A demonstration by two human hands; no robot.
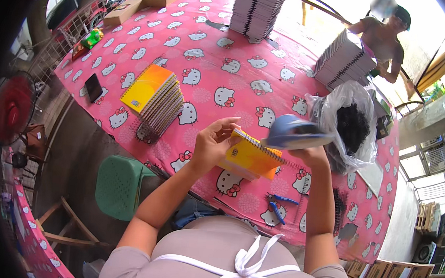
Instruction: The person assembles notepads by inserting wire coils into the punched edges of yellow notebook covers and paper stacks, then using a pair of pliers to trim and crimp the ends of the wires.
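Left hand (217, 141): fingers bent, at the left end of the spine of a yellow notebook (252, 158); from where I stand I cannot tell whether the fingertips pinch it or merely rest there. Right hand (310, 155): clamped on a blue tool (295, 132), blurred, held at the spine's right end; contact between the two uncertain. Yellow notebook: over the near edge of the pink-covered tabletop (246, 101), about midway along it, spine turned away from the wearer. Spiral coil (294, 166): along that spine, its free length running out past the right end. Blue-handled pliers (282, 206): by the near edge, handles spread. Notebook stack (154, 107), yellow-covered: toward the left edge, apparently leaning; phone (94, 87) beyond it, close to that edge. Clear plastic bag (346, 125), dark contents: near the right edge, just beside the right hand. Risks, in my judgement: the coil's free length could snag or bend if the tool caught it at an angle; the pages could slip out of line if the left hand bore too lightly; the bag's loose film could catch a swinging right hand; a forearm brushing the pliers could send them off the near edge.
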